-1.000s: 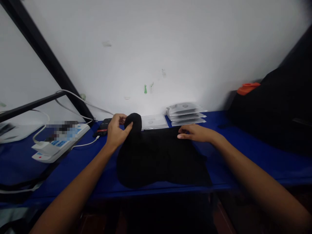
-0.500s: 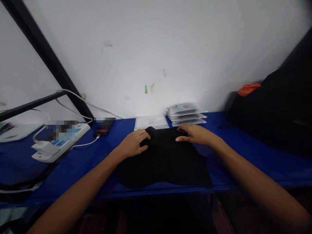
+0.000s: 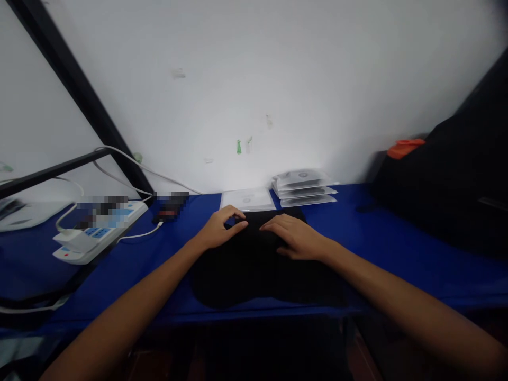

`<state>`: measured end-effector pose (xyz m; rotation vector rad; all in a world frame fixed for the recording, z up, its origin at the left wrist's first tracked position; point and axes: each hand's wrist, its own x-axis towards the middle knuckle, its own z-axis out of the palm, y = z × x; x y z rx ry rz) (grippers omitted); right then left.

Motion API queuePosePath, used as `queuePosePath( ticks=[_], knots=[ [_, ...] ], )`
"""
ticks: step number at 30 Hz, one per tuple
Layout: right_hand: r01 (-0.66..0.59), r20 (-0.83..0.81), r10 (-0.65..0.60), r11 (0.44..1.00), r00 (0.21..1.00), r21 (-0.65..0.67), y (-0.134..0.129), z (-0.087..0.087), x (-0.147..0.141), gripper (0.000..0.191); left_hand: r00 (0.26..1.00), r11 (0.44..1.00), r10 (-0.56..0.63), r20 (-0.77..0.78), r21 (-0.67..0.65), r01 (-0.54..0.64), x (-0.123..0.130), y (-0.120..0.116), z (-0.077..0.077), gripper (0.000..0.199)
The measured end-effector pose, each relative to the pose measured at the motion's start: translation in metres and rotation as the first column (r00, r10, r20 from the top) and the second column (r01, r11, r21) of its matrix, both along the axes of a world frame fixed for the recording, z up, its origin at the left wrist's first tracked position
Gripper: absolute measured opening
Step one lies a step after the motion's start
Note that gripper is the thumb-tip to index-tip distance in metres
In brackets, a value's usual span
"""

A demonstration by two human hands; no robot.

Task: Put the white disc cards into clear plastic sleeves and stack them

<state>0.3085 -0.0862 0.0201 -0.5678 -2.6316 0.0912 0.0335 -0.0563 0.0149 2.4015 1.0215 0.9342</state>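
Head view: black cloth lies long sideways; left fingers curve at its edge, right fingers rest open on top; neither grips.

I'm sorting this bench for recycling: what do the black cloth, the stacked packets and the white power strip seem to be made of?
The black cloth looks like a soft textile, matte, lying in limp folds; the weave is too dark to tell. The stacked packets seem to be clear, glossy plastic film, catching light along their edges. The white power strip looks like smooth moulded plastic, though part of it is blurred.
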Motion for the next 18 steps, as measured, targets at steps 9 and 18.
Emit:
queuePosePath(
  ticks=[9,18],
  knots=[
    [-0.152,0.023,0.154,0.986,0.988,-0.063,-0.001,0.002,-0.004,0.075,0.897,0.968,0.244,-0.369,0.151,-0.201,-0.030,0.056,-0.017,0.022],
    [-0.103,0.133,0.144,0.956,0.981,-0.274,-0.003,0.004,-0.001,0.083,0.786,0.939,0.316,-0.532,0.294,-0.178,-0.024,0.035,0.004,0.037]
  ],
)
